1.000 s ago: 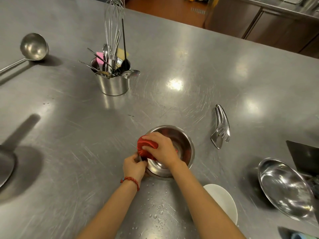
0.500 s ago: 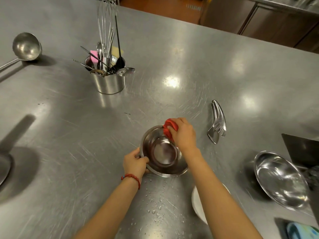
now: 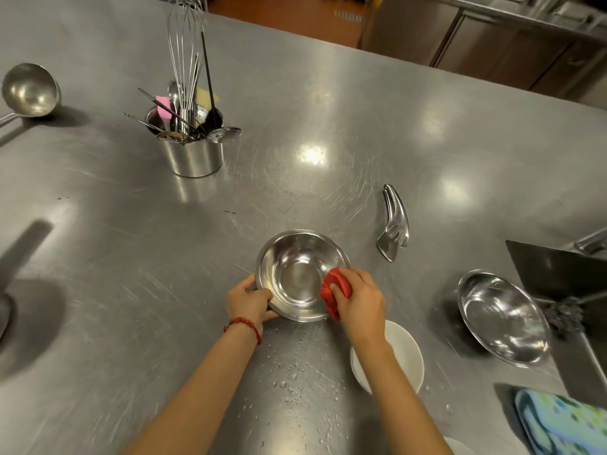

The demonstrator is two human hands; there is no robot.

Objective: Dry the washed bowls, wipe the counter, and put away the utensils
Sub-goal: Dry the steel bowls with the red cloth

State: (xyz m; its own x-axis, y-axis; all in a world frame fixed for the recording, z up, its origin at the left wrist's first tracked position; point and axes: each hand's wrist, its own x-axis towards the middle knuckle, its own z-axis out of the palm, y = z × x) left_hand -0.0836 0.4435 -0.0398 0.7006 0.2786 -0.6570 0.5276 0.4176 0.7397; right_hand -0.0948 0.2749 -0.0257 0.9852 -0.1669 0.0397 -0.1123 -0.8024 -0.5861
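Water drops [image 3: 292,372] bead the counter [image 3: 98,257] between the forearms, beside a white dish [image 3: 405,356]. The left hand [image 3: 248,300] curls round the bowl's [image 3: 295,274] near-left rim, while the right hand [image 3: 359,300] pinches a red cloth [image 3: 333,292] over the near-right rim. Farther off lie tongs [image 3: 394,224], a utensil holder [image 3: 192,156] and a ladle [image 3: 29,91].

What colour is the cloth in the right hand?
Red. The cloth is gripped by the right hand at the bowl rim; head view.
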